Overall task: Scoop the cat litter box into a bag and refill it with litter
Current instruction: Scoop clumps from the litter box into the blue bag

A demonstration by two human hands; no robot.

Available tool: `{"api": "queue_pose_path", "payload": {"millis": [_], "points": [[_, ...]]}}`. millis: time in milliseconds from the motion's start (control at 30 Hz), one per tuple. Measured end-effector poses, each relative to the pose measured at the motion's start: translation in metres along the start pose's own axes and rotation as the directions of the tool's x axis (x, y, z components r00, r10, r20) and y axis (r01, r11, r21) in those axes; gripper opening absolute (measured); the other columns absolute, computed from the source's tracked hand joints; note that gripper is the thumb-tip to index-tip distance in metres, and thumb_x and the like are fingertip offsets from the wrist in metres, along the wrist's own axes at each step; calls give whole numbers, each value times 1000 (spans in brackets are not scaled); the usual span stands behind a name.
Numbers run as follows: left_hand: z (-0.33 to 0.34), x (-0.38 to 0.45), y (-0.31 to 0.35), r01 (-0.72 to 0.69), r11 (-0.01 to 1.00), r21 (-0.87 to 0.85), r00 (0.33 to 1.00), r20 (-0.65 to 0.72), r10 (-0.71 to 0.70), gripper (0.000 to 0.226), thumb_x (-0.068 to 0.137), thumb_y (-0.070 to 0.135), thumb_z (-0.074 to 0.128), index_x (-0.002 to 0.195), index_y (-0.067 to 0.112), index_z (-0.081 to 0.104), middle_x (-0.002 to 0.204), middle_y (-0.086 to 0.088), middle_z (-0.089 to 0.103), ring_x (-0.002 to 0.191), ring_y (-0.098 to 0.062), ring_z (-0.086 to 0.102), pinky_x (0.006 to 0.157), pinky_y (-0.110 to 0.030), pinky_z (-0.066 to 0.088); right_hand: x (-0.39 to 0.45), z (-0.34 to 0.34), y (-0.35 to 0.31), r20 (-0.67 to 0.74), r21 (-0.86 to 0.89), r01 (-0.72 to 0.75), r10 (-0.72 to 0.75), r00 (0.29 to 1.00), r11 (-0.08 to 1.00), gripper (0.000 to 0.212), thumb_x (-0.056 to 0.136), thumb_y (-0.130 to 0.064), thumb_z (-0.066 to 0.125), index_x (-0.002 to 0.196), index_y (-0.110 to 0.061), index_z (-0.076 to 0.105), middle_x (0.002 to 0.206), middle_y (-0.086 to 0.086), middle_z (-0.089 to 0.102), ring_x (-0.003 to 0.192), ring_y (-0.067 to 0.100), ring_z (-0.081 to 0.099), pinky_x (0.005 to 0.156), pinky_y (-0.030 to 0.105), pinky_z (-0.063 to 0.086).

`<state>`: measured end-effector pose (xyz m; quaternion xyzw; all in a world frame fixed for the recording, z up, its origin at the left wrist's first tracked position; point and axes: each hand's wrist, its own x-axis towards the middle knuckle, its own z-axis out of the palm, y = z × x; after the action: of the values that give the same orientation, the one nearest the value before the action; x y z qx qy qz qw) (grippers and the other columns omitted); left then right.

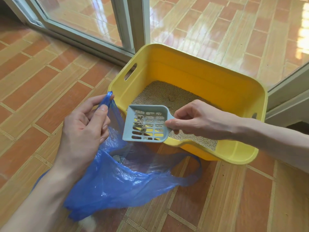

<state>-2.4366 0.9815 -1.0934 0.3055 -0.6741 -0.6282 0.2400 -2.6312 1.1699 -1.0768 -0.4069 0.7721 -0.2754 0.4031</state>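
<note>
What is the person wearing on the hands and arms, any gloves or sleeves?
Nothing shows: the left hand and right hand are bare, with no gloves, rings, watch or bracelet in view. Both forearms are uncovered as far as the frame edge, so no sleeve is visible.

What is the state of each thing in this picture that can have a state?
Yellow plastic litter box: on the floor, partly filled with litter.
Grey slotted plastic scoop: held over the box's near edge, carrying a few clumps.
Blue thin plastic bag: mouth held open, some waste inside.
Left hand: pinches the bag's handle, lifting it.
Right hand: grips the scoop's handle.
Glass sliding door: closed on the left; an open gap behind the box.
</note>
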Motion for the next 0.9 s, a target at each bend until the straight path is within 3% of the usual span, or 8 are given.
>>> {"api": "queue_pose_path", "payload": {"millis": [100,300,633,767,900], "points": [[-2,-3,5,-9,1000,-7,1000,4,9,28,107,10,47,120,20,70,60,0,32,48,-12,26,41,-16,27,-3,18,-13,-33,-99,-7,4,999,995,46,94,-51,62,75,-10,71,57,4,50,47,9,35,43,21,28],[-4,-10,12,-39,999,-8,999,35,39,28,107,9,48,113,25,71,60,-1,32,49,-12,26,42,-18,27,0,51,-22,-86,-140,-53,41,995,989,52,92,-53,61,72,-5,62,54,-3,41,48,12,30,41,23,23],[-15,-9,10,-32,999,20,999,-12,32,30,107,10,47,130,15,65,62,0,33,48,-11,26,43,-19,28,-7,89,-8,-100,-153,-46,31,995,987,53,93,-52,59,61,-13,43,54,-3,34,48,12,27,44,25,22],[-14,-9,11,-39,999,13,999,-9,39,31,107,9,46,134,12,62,62,1,34,49,-9,28,43,-18,28,-10,109,0,-69,-225,-34,19,997,974,53,92,-56,56,75,-6,54,61,10,47,53,17,37,48,31,28],[-11,-11,12,-48,999,7,998,48,48,31,107,7,46,132,14,64,63,-4,31,51,-15,23,42,-20,26,-3,127,4,-41,-333,-26,13,999,943,47,94,-59,52,73,-17,54,61,1,53,58,17,46,51,33,34]]}}
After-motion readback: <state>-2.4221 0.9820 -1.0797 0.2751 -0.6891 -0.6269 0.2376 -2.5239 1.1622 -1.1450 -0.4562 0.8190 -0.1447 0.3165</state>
